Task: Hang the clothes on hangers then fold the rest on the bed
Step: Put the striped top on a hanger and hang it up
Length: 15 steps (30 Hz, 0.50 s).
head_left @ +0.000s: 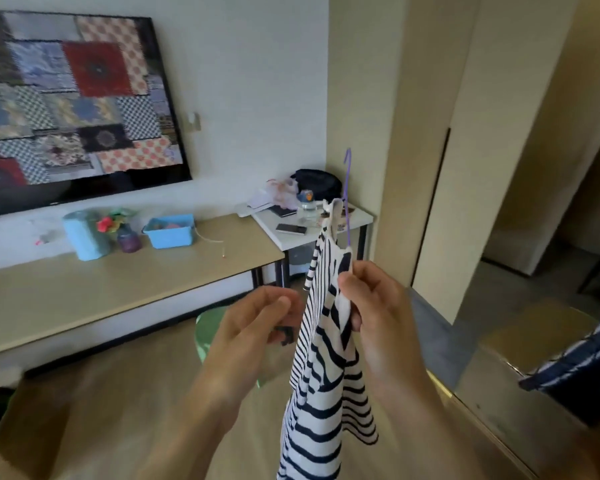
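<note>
Desk point(118, 282) in beige spans 10 o'clock, wardrobe point(482, 168) at 2, wooden floor point(136, 393) below. Striped shirt point(326, 375) hangs at 6 o'clock on purple hanger point(347, 202), pinched by right grip point(378, 306). Left grip point(257, 327) curls at its 9 o'clock; hold unclear.

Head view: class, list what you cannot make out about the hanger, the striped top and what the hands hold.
Hanger: only hook and neck show; the top covers the rest.
Top: lower end cut off by the bottom edge; the right hand bunches its shoulder.
Dark item in the left hand: blurred, partly behind fingers; unidentifiable.
</note>
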Motion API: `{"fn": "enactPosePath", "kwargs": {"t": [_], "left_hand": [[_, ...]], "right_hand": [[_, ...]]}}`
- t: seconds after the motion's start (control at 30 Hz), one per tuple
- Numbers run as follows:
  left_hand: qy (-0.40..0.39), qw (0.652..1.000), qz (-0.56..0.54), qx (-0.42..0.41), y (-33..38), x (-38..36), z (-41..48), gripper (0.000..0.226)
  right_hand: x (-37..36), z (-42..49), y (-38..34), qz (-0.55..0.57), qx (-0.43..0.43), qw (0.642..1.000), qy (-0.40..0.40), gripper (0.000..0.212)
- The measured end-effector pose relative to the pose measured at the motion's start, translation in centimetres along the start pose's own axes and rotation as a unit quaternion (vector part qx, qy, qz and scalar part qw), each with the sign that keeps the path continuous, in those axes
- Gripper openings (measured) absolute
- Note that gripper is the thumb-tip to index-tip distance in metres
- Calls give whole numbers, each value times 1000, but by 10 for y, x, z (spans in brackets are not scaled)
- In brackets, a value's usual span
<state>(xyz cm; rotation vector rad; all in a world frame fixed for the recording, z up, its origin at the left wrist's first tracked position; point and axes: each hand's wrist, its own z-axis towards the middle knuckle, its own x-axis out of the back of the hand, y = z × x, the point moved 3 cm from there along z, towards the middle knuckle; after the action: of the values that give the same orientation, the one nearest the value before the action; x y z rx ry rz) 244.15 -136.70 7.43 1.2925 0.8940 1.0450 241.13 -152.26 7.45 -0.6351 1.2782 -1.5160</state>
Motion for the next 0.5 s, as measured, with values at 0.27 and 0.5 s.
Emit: {"fn": "enactPosePath", "kwargs": {"t": [0.27, 0.5], "left_hand": [[-87, 996, -2, 2, -11, -58, 175, 25], [-196, 980, -29, 0, -33, -115, 318, 24]], "right_hand": [[38, 141, 38, -2, 12, 995, 100, 36], [86, 251, 68, -61, 50, 979, 187, 34]]}}
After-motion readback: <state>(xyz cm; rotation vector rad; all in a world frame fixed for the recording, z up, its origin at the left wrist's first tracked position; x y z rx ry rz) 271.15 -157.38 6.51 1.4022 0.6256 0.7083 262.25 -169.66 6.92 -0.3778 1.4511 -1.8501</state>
